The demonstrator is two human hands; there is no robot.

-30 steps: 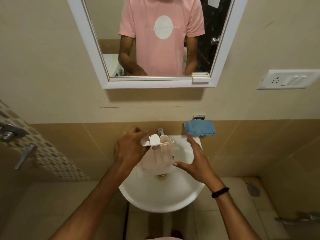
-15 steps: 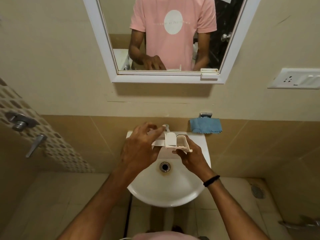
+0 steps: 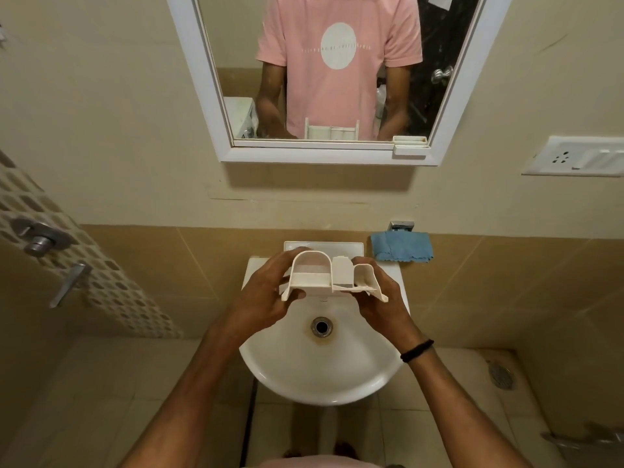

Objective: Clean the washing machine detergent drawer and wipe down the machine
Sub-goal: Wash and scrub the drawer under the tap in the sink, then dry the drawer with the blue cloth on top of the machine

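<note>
A cream plastic detergent drawer with several compartments is held level above the white wash basin. My left hand grips its left end, thumb curled under the front edge. My right hand grips its right end from below. The drawer hides the tap behind it. A blue cloth hangs on the tiled wall just right of the basin. The washing machine shows only as a white reflection at the mirror's lower left.
A white-framed mirror hangs above the basin and reflects a person in a pink shirt. A switch and socket plate is on the right wall, shower fittings on the left. A floor drain lies at lower right.
The drawer was turned from hanging upright in my left hand to lying level across the basin. My right hand came in and took hold of its right end.
</note>
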